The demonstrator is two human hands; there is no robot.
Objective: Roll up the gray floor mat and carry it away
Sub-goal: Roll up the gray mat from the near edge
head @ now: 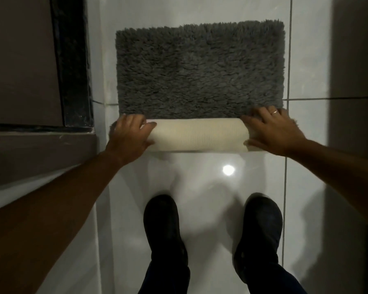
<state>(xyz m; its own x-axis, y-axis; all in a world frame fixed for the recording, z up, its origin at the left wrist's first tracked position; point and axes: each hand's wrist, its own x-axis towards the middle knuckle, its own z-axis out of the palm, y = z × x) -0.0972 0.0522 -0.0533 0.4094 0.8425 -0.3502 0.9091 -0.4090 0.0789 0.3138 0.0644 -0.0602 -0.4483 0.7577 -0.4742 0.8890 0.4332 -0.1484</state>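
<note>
The gray shaggy floor mat (200,68) lies flat on white tiles, its near edge rolled over into a low roll that shows the cream ribbed backing (197,134). My left hand (129,136) grips the left end of the roll, thumb on top of the backing. On the right end sits my right hand (272,132), a ring on one finger, fingers spread over the roll and the thumb tucked beneath it. Both ends of the roll are hidden under my hands.
Glossy white floor tiles (200,209) stretch toward me, with my two dark shoes (164,228) (259,230) standing on them. A dark stone threshold (72,60) and a brown surface lie to the left. A shadowed wall (357,60) stands to the right.
</note>
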